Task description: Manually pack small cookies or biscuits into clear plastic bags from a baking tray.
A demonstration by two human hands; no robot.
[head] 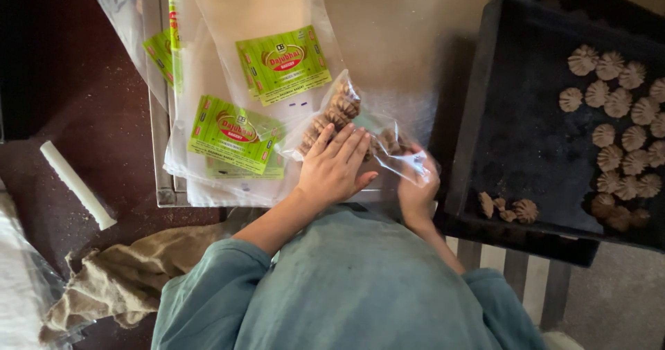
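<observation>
My left hand point(335, 164) lies flat with fingers apart on a clear plastic bag point(360, 125) that holds several brown swirl cookies. My right hand point(418, 187) grips the bag's open end at its right, partly hidden behind the crinkled plastic. The bag rests on a metal surface just in front of my body. More swirl cookies point(618, 125) lie in rows on a black baking tray point(516, 114) to the right, with a few loose ones point(509, 209) near its front edge.
A pile of empty clear bags with green labels point(235, 132) lies to the left of the filled bag. A white tube point(76, 184) lies on the dark floor at left. Crumpled beige cloth point(125, 281) sits at lower left.
</observation>
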